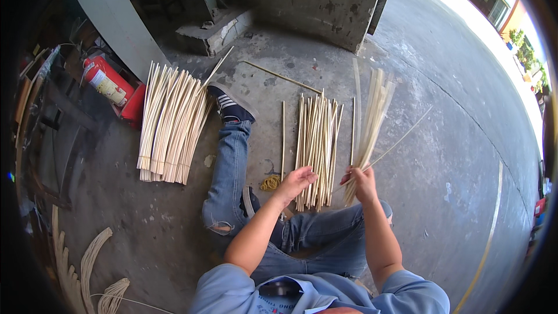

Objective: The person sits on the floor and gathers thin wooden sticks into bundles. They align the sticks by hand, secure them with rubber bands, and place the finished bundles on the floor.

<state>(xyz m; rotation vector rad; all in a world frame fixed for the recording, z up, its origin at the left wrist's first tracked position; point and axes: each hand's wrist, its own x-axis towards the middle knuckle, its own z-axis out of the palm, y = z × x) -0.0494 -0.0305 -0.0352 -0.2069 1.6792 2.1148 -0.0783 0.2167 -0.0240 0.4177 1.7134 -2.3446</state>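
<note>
My right hand [363, 182] is closed round the lower part of a bundle of thin pale sticks [375, 110]. The bundle stands up from the fist, and its upper ends are smeared by motion. One loose stick [401, 134] slants out past the hand to the upper right. My left hand [297, 182] hovers at the left edge of a loose pile of sticks [317, 139], fingers loosely apart and nothing visible in them. The pile lies on the floor before my lap. Just left of that hand rests a small heap of yellow rubber bands [270, 183].
Several tied stick bundles [174, 122] lie left of my outstretched leg [226, 168]. Single sticks lie around the pile, one [282, 77] beyond it. A red fire extinguisher [109, 81] is at the left. Curved pale bundles [93, 259] lie lower left. A metal panel [308, 6] stands behind.
</note>
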